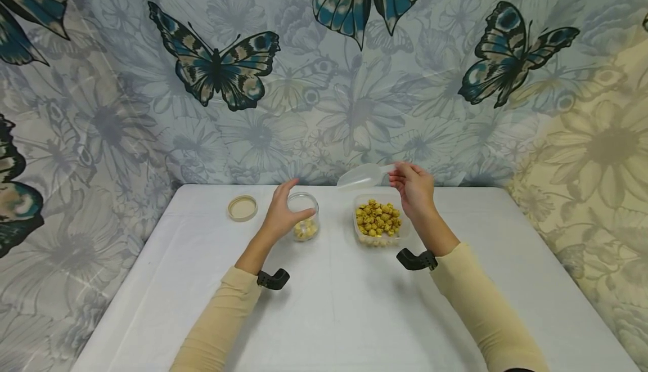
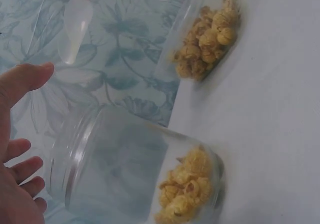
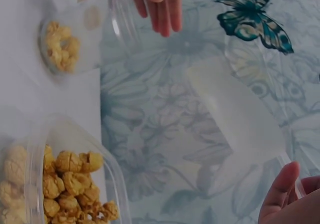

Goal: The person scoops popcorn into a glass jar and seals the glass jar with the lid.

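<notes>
My right hand (image 1: 416,189) pinches the handle of a translucent plastic scoop (image 1: 360,176), raised above the far side of a clear square tub (image 1: 361,238). The scoop (image 3: 240,112) looks bare inside in the right wrist view. Caramel popcorn (image 1: 377,217) fills much of the tub. Beside a clear round jar (image 1: 304,200) is my left hand (image 1: 281,214), thumb and fingers spread apart near its rim. In the left wrist view a gap shows between those fingers and the jar (image 2: 115,159). Some popcorn (image 2: 185,189) lies at the jar's bottom.
A round beige-rimmed lid (image 1: 242,208) lies on the white table (image 1: 324,304), left of the jar. The table's back edge meets a hanging cloth (image 1: 354,119) printed with butterflies and flowers. Each wrist wears a black camera mount (image 1: 273,279).
</notes>
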`<state>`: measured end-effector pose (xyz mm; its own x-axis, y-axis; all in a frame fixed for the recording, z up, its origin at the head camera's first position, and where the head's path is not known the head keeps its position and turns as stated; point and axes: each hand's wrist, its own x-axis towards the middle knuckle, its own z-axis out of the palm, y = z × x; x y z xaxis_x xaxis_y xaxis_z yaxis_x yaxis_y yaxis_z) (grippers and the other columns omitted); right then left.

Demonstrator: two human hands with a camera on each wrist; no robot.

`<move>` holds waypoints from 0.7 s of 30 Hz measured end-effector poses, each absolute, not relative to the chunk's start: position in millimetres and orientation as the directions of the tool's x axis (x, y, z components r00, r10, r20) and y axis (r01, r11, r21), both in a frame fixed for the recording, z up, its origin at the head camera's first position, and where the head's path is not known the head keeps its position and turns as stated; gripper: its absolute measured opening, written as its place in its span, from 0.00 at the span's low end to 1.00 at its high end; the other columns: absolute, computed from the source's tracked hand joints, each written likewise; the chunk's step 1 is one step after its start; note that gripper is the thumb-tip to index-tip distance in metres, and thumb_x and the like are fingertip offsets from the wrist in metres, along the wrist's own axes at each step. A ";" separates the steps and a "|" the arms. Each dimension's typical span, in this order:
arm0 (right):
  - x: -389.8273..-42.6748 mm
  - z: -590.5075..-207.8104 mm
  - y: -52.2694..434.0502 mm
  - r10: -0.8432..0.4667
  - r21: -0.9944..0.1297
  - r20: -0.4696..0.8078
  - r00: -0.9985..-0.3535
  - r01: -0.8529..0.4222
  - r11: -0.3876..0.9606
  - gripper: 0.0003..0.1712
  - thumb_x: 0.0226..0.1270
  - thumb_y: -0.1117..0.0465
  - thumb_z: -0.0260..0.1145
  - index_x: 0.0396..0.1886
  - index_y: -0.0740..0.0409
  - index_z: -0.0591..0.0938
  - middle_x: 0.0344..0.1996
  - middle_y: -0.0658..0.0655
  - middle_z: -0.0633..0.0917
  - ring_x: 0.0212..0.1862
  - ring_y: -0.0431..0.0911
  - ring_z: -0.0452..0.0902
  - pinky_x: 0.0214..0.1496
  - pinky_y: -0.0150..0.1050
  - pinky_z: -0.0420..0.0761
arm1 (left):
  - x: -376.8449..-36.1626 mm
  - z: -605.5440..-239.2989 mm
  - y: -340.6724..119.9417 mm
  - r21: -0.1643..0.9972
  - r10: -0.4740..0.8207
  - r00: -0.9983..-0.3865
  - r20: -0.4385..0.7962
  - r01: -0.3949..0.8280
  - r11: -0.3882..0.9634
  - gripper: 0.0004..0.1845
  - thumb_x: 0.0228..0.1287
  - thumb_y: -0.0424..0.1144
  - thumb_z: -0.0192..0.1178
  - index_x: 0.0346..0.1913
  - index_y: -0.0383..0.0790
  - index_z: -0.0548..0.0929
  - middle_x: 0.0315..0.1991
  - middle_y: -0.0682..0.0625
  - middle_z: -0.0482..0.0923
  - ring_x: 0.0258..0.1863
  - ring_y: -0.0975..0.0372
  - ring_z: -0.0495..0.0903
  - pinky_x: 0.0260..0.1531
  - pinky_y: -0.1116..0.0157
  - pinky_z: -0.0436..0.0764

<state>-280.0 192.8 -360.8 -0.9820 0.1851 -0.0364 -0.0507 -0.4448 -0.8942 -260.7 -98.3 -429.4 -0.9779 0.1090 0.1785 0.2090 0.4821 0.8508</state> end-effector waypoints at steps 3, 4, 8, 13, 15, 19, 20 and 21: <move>-279.7 -361.3 196.4 0.206 -0.893 -0.023 -0.978 -0.073 -0.445 0.05 0.72 0.66 0.59 0.38 0.63 0.80 0.21 0.52 0.83 0.24 0.40 0.80 0.26 0.28 0.81 | -260.7 -427.8 -93.7 0.844 0.133 -0.971 0.201 0.240 0.480 0.47 0.53 0.47 0.72 0.73 0.41 0.61 0.74 0.42 0.54 0.75 0.47 0.54 0.72 0.43 0.57; -279.7 -361.4 197.6 0.211 -0.893 -0.021 -0.977 -0.076 -0.444 0.05 0.71 0.66 0.59 0.37 0.63 0.80 0.20 0.52 0.83 0.23 0.40 0.80 0.26 0.28 0.81 | -260.7 -427.7 -92.3 0.842 0.140 -0.968 0.208 0.251 0.478 0.47 0.53 0.47 0.72 0.73 0.41 0.61 0.74 0.42 0.54 0.76 0.47 0.53 0.72 0.43 0.57; -279.9 -362.2 202.4 0.222 -0.892 -0.019 -0.975 -0.084 -0.444 0.04 0.71 0.66 0.60 0.37 0.62 0.80 0.20 0.52 0.83 0.23 0.39 0.80 0.25 0.27 0.81 | -259.9 -427.7 -87.7 0.843 0.158 -0.961 0.228 0.276 0.462 0.47 0.52 0.48 0.73 0.73 0.41 0.62 0.75 0.43 0.55 0.76 0.48 0.53 0.73 0.43 0.57; -279.8 -363.6 209.0 0.241 -0.893 -0.026 -0.970 -0.086 -0.441 0.04 0.71 0.65 0.60 0.40 0.63 0.79 0.20 0.51 0.83 0.23 0.39 0.80 0.24 0.27 0.80 | -259.2 -427.2 -82.0 0.840 0.177 -0.953 0.245 0.300 0.451 0.47 0.53 0.47 0.73 0.73 0.40 0.62 0.75 0.43 0.55 0.76 0.48 0.52 0.73 0.43 0.57; -279.7 -364.9 211.8 0.252 -0.895 -0.030 -0.967 -0.086 -0.438 0.04 0.71 0.66 0.60 0.39 0.63 0.79 0.19 0.51 0.83 0.23 0.40 0.80 0.23 0.27 0.79 | -259.0 -427.1 -79.4 0.838 0.177 -0.952 0.250 0.304 0.452 0.47 0.52 0.47 0.73 0.73 0.41 0.62 0.74 0.43 0.55 0.76 0.49 0.53 0.73 0.44 0.58; -278.5 -367.8 217.6 0.269 -0.895 -0.046 -0.962 -0.080 -0.440 0.04 0.71 0.66 0.60 0.36 0.60 0.81 0.19 0.52 0.83 0.23 0.40 0.80 0.23 0.27 0.79 | -258.4 -427.5 -74.3 0.839 0.177 -0.949 0.262 0.315 0.443 0.47 0.52 0.47 0.73 0.73 0.41 0.62 0.74 0.44 0.56 0.75 0.49 0.55 0.72 0.43 0.59; -278.2 -368.6 219.0 0.275 -0.893 -0.049 -0.960 -0.082 -0.443 0.04 0.71 0.66 0.60 0.36 0.60 0.81 0.19 0.52 0.83 0.22 0.40 0.80 0.22 0.27 0.79 | -258.1 -427.5 -73.0 0.839 0.180 -0.947 0.266 0.319 0.441 0.46 0.52 0.47 0.73 0.73 0.41 0.62 0.74 0.44 0.56 0.75 0.49 0.56 0.72 0.43 0.59; -277.7 -369.2 220.2 0.284 -0.892 -0.052 -0.957 -0.084 -0.444 0.04 0.70 0.66 0.61 0.35 0.59 0.81 0.19 0.52 0.83 0.22 0.40 0.80 0.22 0.27 0.79 | -258.0 -427.7 -71.8 0.838 0.184 -0.944 0.273 0.327 0.437 0.46 0.53 0.47 0.73 0.73 0.40 0.62 0.74 0.44 0.56 0.75 0.48 0.56 0.71 0.42 0.60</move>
